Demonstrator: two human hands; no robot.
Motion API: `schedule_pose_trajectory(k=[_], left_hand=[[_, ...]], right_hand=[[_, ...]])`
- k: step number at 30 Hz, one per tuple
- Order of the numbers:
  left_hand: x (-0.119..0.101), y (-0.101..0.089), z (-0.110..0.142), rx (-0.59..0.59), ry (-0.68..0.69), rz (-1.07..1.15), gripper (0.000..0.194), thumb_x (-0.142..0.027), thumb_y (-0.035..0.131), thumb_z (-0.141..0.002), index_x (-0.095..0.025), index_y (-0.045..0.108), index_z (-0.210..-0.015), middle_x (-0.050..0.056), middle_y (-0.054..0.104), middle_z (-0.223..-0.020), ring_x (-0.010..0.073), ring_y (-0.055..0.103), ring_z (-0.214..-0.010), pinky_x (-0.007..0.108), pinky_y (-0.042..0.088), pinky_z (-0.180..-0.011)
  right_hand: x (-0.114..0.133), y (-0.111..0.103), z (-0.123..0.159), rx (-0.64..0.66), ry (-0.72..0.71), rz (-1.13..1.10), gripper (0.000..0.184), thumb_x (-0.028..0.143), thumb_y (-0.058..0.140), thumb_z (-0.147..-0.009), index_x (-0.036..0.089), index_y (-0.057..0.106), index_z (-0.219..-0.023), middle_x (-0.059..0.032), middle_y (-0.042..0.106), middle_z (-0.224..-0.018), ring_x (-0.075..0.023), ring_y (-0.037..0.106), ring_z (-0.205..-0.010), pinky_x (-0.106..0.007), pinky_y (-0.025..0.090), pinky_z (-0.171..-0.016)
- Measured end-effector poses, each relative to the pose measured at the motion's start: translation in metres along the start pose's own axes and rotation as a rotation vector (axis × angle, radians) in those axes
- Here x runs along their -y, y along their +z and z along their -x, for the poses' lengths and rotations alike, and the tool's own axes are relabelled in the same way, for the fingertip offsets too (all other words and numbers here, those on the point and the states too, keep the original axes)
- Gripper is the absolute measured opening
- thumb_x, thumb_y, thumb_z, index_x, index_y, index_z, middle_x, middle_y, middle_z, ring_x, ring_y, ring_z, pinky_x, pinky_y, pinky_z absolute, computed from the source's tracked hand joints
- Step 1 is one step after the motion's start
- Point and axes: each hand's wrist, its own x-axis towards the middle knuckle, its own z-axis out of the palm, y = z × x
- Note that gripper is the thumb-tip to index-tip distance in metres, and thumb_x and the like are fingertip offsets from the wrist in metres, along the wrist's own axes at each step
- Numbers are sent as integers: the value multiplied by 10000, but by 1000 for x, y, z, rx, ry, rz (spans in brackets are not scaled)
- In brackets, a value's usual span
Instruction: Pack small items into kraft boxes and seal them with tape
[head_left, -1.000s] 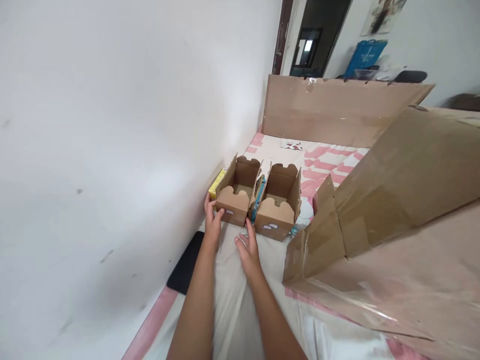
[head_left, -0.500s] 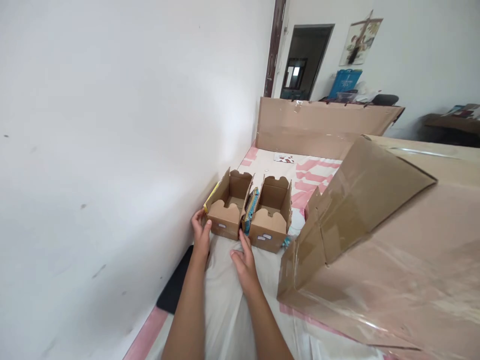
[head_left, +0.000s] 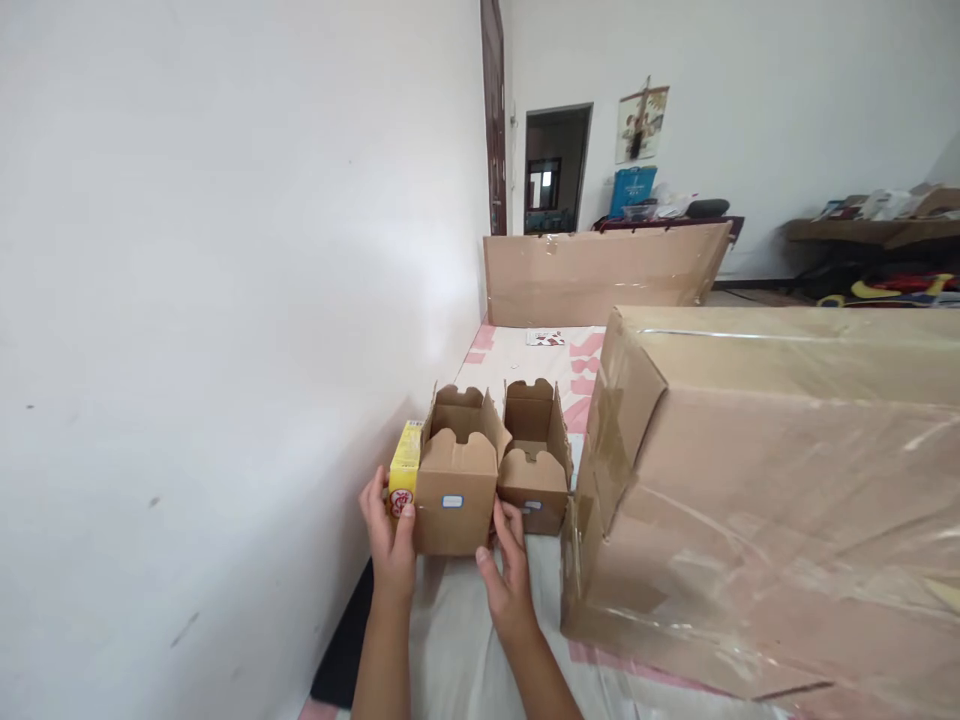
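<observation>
An open-topped cardboard box (head_left: 455, 515) with a small white label stands between my two hands, appearing raised above the cloth. A yellow box (head_left: 406, 450) with a red emblem is pressed along its left side. My left hand (head_left: 390, 530) wraps the yellow box, fingers at its outer side and thumb on the front near the cardboard. My right hand (head_left: 510, 560) grips the labelled box at its lower right edge, its fingertips partly hidden in the gap. A second open cardboard box (head_left: 534, 490), also labelled, sits right behind my right fingers.
A white wall (head_left: 225, 300) runs close on the left. A large taped carton (head_left: 750, 480) fills the right side. Across the back stands a cardboard panel (head_left: 600, 275). A dark flat object (head_left: 345, 640) lies by the wall, and a printed packet (head_left: 545, 338) lies farther back.
Both hands have brought the left cardboard box and yellow box nearer and apparently up. The right box stays behind. The blue packet between the boxes is now out of sight. The view has turned right.
</observation>
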Motion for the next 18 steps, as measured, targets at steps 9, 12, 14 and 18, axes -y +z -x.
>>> schedule_pose_trajectory(k=[9,12,14,18], left_hand=[[-96,-38,-3,-93,-25,-262,693,-661,526,-907,-287,507,-1490,93,579,-1388,289,589,-1193,439,509,-1010],[-109,-61,-7,-78,-76,-353,711,-735,507,-857,-290,603,-1403,74,613,-1388,309,600,-1240,451,532,-1022],[-109,-77,-11,-21,-154,-410,686,-768,514,-823,-292,685,-1285,55,632,-1397,320,608,-1266,440,578,-973],[-94,-104,-20,65,-310,-410,648,-760,606,-761,-298,725,-1199,34,685,-1361,343,663,-1205,423,648,-809]], right_hand=[[43,-9,-7,-94,-56,-89,429,537,553,-1012,341,694,-1367,-91,689,-1326,-265,650,-1251,-396,538,-1085],[54,-1,-3,-122,-20,-131,413,523,623,-975,347,720,-1336,-91,697,-1319,-259,689,-1159,-370,579,-1005],[61,5,-1,-127,8,-176,473,565,636,-954,314,718,-1346,-107,722,-1209,-233,713,-990,-329,604,-856],[68,14,0,-103,63,-136,542,621,637,-935,259,734,-1326,-68,700,-856,-168,642,-702,-276,560,-665]])
